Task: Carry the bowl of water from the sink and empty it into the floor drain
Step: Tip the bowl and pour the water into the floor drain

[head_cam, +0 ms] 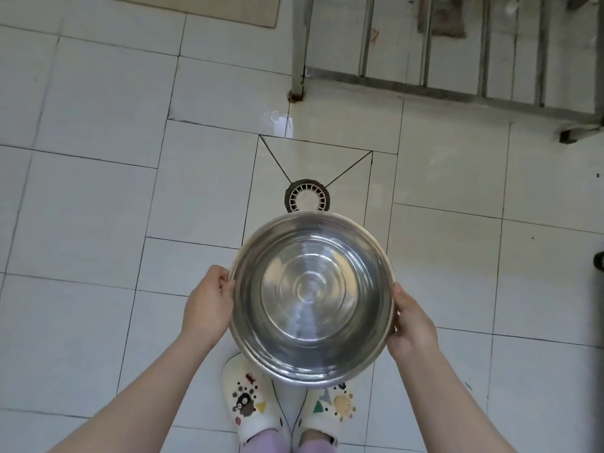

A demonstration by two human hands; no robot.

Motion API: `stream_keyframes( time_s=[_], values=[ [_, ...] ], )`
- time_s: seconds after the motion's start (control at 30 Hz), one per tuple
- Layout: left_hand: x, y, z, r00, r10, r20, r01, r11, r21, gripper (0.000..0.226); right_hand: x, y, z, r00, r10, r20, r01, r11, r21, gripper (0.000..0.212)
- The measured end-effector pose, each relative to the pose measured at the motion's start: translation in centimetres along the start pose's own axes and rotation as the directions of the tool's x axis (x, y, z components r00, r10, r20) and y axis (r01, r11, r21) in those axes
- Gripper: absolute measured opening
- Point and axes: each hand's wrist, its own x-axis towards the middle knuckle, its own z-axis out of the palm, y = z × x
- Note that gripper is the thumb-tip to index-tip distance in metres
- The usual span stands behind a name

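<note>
A round steel bowl (312,297) hangs level over the tiled floor, and ripples show clear water inside it. My left hand (207,307) grips its left rim and my right hand (412,325) grips its right rim. The floor drain (307,197), a round white slotted grate in a dark ring, lies on the floor just beyond the bowl's far edge. The bowl hides the drain's near edge.
My two feet in white decorated clogs (251,403) stand under the bowl. A metal rack frame (457,89) with a rusty foot (296,93) stands at the back right. A wet patch (281,122) shines on the tiles beyond the drain. A beige mat (202,8) lies far left.
</note>
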Motion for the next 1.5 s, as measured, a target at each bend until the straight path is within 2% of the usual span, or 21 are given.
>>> stream_keyframes(
  time_s=[0.3, 0.7, 0.93, 1.5],
  values=[
    [1.4, -0.1, 0.8, 0.999, 0.007, 0.039, -0.008, 0.999, 0.033, 0.008, 1.0, 0.1, 0.1, 0.999, 0.049, -0.014, -0.048, 0.999, 0.002, 0.011],
    [2.3, 0.3, 1.4, 0.998, -0.007, 0.054, 0.005, 0.999, 0.046, 0.008, 2.5, 0.0, 0.1, 0.995, 0.085, -0.052, -0.083, 0.996, 0.038, 0.023],
    [2.8, 0.6, 1.5, 0.997, -0.022, 0.071, 0.02, 1.0, 0.021, 0.008, 2.6, -0.3, 0.5, 0.991, 0.114, -0.073, -0.111, 0.993, 0.042, 0.009],
    [3.0, 0.9, 1.6, 0.997, -0.022, 0.07, 0.02, 0.999, 0.034, 0.01, 2.6, -0.6, 0.5, 0.983, 0.147, -0.112, -0.143, 0.989, 0.045, 0.011]
  ],
)
